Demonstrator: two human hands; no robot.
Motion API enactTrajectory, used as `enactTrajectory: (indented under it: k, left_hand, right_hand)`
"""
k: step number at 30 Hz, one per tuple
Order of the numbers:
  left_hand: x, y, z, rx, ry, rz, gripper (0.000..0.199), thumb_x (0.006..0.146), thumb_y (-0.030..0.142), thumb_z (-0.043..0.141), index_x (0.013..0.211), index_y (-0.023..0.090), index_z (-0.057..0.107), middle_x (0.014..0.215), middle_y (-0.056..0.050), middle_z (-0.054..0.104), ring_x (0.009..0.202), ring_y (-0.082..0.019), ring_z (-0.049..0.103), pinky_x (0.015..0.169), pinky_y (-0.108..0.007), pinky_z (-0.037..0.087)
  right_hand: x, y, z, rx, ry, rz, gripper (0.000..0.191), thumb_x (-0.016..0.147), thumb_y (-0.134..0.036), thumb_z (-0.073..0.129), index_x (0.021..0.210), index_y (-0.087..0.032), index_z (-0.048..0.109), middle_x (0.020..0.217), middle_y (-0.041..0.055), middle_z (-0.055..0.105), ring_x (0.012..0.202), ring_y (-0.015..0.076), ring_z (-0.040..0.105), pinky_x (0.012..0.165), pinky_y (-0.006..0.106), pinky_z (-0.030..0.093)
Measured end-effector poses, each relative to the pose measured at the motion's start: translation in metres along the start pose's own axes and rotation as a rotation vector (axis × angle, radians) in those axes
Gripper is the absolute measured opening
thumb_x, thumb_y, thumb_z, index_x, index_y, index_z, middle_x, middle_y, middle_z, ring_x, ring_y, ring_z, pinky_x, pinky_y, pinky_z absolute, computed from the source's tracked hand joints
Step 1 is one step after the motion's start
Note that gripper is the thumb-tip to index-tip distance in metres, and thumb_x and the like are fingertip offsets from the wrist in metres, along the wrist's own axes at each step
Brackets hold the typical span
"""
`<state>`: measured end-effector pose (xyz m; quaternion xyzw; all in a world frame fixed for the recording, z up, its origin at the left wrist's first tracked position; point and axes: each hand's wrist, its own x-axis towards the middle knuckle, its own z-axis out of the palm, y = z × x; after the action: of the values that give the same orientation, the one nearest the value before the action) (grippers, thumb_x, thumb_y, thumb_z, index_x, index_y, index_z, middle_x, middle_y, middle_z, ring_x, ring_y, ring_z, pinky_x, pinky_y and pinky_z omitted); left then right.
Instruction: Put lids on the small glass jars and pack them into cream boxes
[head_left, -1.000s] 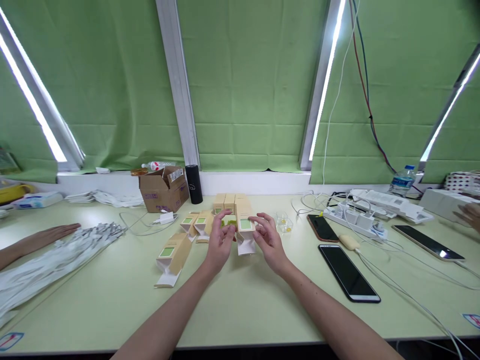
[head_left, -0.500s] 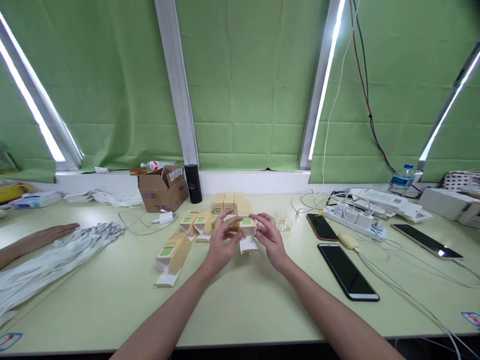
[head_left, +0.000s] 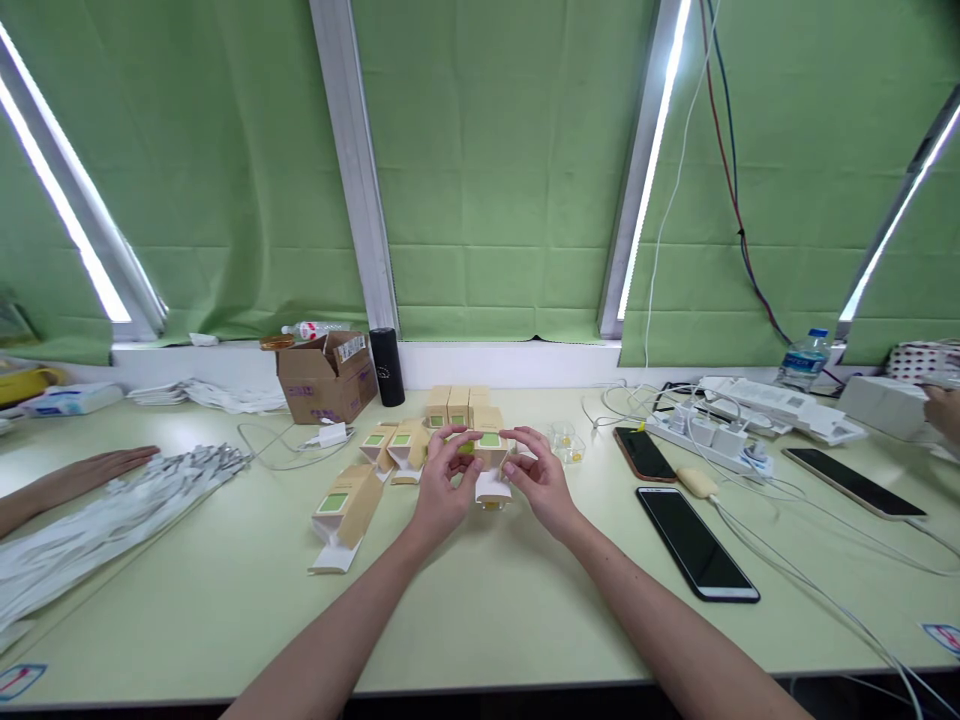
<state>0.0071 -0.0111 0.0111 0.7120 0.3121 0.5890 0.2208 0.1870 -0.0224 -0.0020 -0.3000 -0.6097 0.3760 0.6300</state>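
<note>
The tan box (head_left: 493,452) is sitting between both hands, its white flap (head_left: 493,489) hanging open towards the person; the left hand (head_left: 448,482) is pressing curled fingers and thumb against its left side, and the right hand (head_left: 537,476) is appearing to do the same on its right; a clear piece (head_left: 493,506) is showing just below the flap. This box is looking unfinished, its flap not closed; to its left and nearer the person, a similar box (head_left: 352,495) is lying open; left of it, two more boxes (head_left: 409,443) are also showing white ends; beyond it, a row of boxes (head_left: 458,397) is standing, perhaps done, though their near ends are partly hidden; to its right, clear containers (head_left: 567,443) are lying loose; what any box is containing cannot be told.
</note>
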Motion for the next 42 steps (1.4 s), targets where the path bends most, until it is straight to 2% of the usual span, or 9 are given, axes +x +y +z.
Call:
enactTrajectory:
  k: [6, 9, 15, 19, 24, 28, 32, 38, 42]
  left_hand:
    - [-0.0008, 0.0050, 0.0002, 0.027, -0.019, -0.001, 0.029, 0.097, 0.035, 0.064, 0.123, 0.024, 0.069, 0.133, -0.013, 0.048, 0.097, -0.019, 0.068, 0.083, -0.036, 0.064]
    - [-0.0012, 0.0058, 0.0001, 0.040, -0.026, -0.003, 0.029, 0.097, 0.035, 0.063, 0.123, 0.023, 0.070, 0.133, -0.013, 0.048, 0.091, -0.017, 0.068, 0.081, -0.035, 0.064]
    - [-0.0026, 0.0057, 0.0007, 0.038, -0.029, -0.007, 0.028, 0.097, 0.034, 0.063, 0.123, 0.024, 0.069, 0.134, -0.012, 0.047, 0.083, -0.013, 0.067, 0.080, -0.035, 0.064]
    - [-0.0037, 0.0041, 0.0011, 0.035, -0.046, -0.034, 0.028, 0.097, 0.034, 0.062, 0.124, 0.025, 0.068, 0.135, -0.011, 0.045, 0.083, -0.012, 0.067, 0.082, -0.036, 0.063]
    - [-0.0044, 0.0019, 0.0002, 0.018, -0.057, -0.042, 0.030, 0.097, 0.033, 0.063, 0.126, 0.027, 0.067, 0.137, -0.011, 0.043, 0.083, -0.013, 0.066, 0.084, -0.038, 0.062]
    - [-0.0050, 0.0027, -0.0027, -0.017, -0.109, -0.020, 0.039, 0.096, 0.028, 0.059, 0.135, 0.029, 0.064, 0.141, -0.011, 0.042, 0.090, -0.016, 0.065, 0.089, -0.040, 0.059]
    - [-0.0059, 0.0027, -0.0061, -0.023, -0.214, 0.013, 0.059, 0.092, 0.024, 0.060, 0.149, 0.035, 0.052, 0.151, -0.012, 0.036, 0.096, -0.019, 0.061, 0.086, -0.040, 0.054]
    - [-0.0074, 0.0021, -0.0049, -0.002, -0.291, 0.000, 0.088, 0.083, 0.046, 0.078, 0.159, 0.038, 0.035, 0.157, -0.012, 0.032, 0.111, -0.026, 0.053, 0.092, -0.043, 0.049]
    - [-0.0072, 0.0038, -0.0020, -0.012, -0.247, -0.041, 0.075, 0.089, 0.053, 0.072, 0.155, 0.035, 0.041, 0.153, -0.013, 0.034, 0.109, -0.025, 0.054, 0.091, -0.041, 0.048]
  right_hand:
    - [0.0010, 0.0012, 0.0012, -0.041, 0.038, 0.019, 0.044, 0.089, -0.053, 0.071, 0.124, -0.027, 0.067, 0.140, 0.0117, 0.048, 0.076, 0.0151, 0.067, 0.068, 0.034, 0.062]
    - [0.0007, 0.0022, 0.0023, -0.024, 0.051, 0.024, 0.041, 0.089, -0.052, 0.071, 0.122, -0.027, 0.067, 0.139, 0.0115, 0.050, 0.073, 0.0152, 0.067, 0.066, 0.035, 0.062]
    - [-0.0002, 0.0004, 0.0029, -0.037, 0.060, 0.029, 0.038, 0.091, -0.050, 0.070, 0.121, -0.027, 0.067, 0.137, 0.0104, 0.051, 0.064, 0.0103, 0.059, 0.059, 0.031, 0.057]
    - [-0.0002, 0.0005, 0.0020, -0.026, 0.056, 0.038, 0.035, 0.092, -0.048, 0.070, 0.120, -0.028, 0.068, 0.136, 0.0087, 0.051, 0.063, 0.0083, 0.058, 0.059, 0.029, 0.055]
    - [0.0003, 0.0014, 0.0018, -0.006, 0.059, 0.037, 0.034, 0.091, -0.047, 0.071, 0.120, -0.030, 0.069, 0.135, 0.0086, 0.052, 0.067, 0.0108, 0.062, 0.063, 0.031, 0.057]
    - [0.0009, 0.0023, 0.0013, 0.018, 0.061, 0.049, 0.036, 0.091, -0.049, 0.070, 0.121, -0.030, 0.069, 0.137, 0.0089, 0.051, 0.070, 0.0125, 0.064, 0.066, 0.033, 0.059]
    - [0.0013, 0.0050, 0.0004, 0.031, 0.081, 0.049, 0.034, 0.092, -0.047, 0.070, 0.122, -0.031, 0.068, 0.139, 0.0082, 0.049, 0.069, 0.0106, 0.064, 0.069, 0.033, 0.060]
    - [0.0014, 0.0072, -0.0004, 0.026, 0.101, 0.033, 0.036, 0.092, -0.047, 0.070, 0.124, -0.031, 0.067, 0.140, 0.0087, 0.050, 0.072, 0.0121, 0.066, 0.072, 0.034, 0.061]
    - [0.0005, 0.0040, 0.0007, 0.007, 0.092, 0.032, 0.036, 0.092, -0.047, 0.070, 0.125, -0.032, 0.067, 0.141, 0.0088, 0.048, 0.077, 0.0134, 0.068, 0.077, 0.037, 0.062]
